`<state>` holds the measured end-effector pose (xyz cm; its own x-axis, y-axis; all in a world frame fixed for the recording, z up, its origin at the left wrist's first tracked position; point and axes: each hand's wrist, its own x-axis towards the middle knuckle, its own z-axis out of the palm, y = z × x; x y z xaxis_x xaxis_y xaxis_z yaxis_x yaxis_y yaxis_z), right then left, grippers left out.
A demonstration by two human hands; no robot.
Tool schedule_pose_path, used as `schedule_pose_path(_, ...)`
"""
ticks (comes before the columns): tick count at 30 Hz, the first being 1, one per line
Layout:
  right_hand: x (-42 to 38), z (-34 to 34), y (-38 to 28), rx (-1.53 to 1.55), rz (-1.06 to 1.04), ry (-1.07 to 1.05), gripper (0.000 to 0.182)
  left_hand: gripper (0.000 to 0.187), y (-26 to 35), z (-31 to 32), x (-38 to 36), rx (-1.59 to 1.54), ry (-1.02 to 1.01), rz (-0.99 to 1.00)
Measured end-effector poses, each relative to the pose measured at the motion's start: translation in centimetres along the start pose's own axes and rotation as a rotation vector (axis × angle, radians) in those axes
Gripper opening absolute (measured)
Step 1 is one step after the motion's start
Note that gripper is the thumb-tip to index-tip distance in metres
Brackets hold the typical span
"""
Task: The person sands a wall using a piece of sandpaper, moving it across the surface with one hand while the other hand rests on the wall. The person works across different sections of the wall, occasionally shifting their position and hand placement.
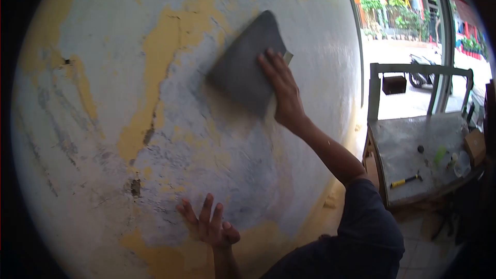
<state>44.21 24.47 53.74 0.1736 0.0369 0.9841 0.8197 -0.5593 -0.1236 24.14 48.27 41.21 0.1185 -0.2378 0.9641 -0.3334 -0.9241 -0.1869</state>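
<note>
A patchy wall (119, 103) with grey-white filler, bare yellow areas, cracks and a small hole fills most of the view. My right hand (287, 93), arm stretched up, grips the right edge of a dark grey sheet of sandpaper (243, 64), its fingers lying over the dark face. The sheet overlaps the wall, and a pale strip shows at its right edge. Lower down, my left hand (211, 226) is held up with fingers spread, holding nothing, close in front of the wall near the yellow patch at the bottom.
To the right stands a metal-topped table (403, 134) with a yellow-and-black hammer (406, 181), a cardboard box (475, 146) and small containers on it. A small brown box (394, 84) hangs on its back frame. Behind, a glazed opening shows a motorcycle (421, 75) and plants outside.
</note>
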Motion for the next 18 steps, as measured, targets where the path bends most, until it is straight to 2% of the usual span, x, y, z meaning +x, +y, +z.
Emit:
schedule_pose_path(1,-0.2,0.2,0.1,0.03,0.171,0.061,0.077,0.04,-0.1,-0.2,0.1,0.024,0.008,0.031)
schedule_pose_path(3,-2.9,1.2,-1.1,0.082,0.254,0.081,0.074,0.04,0.0,0.0,0.0,0.009,0.012,0.045)
schedule_pose_path(5,-7.7,2.5,-3.2,0.079,-0.149,-0.101,0.07,0.041,-0.1,0.1,0.0,0.002,0.031,0.059)
schedule_pose_path(6,-8.9,1.1,-4.6,0.002,-0.27,-0.206,0.069,0.041,-0.2,0.1,0.0,-0.012,0.056,0.064)
schedule_pose_path(7,-9.6,1.2,-3.8,0.006,-0.258,-0.21,0.069,0.042,-0.3,0.1,-0.1,-0.024,0.08,0.069)
schedule_pose_path(9,-10.2,1.4,-2.9,0.129,0.069,-0.058,0.067,0.043,-0.4,0.3,0.1,-0.035,0.1,0.066)
schedule_pose_path(10,-10.9,1.7,-3.3,0.175,0.32,0.034,0.066,0.044,-0.3,0.3,0.0,-0.047,0.135,0.071)
schedule_pose_path(14,-16.7,2.7,-5.3,0.054,0.211,-0.065,0.064,0.044,-0.5,0.9,0.0,-0.05,0.163,0.054)
schedule_pose_path(16,-18.1,1.6,-6.0,-0.121,-0.093,-0.219,0.064,0.045,-0.5,0.8,0.3,-0.087,0.203,0.052)
schedule_pose_path(17,-17.9,1.4,-5.3,-0.122,-0.072,-0.234,0.064,0.045,-0.9,0.8,0.1,-0.098,0.181,0.043)
schedule_pose_path(18,-17.1,1.4,-4.0,-0.074,0.239,-0.171,0.066,0.046,-1.3,0.7,-0.2,-0.108,0.217,0.06)
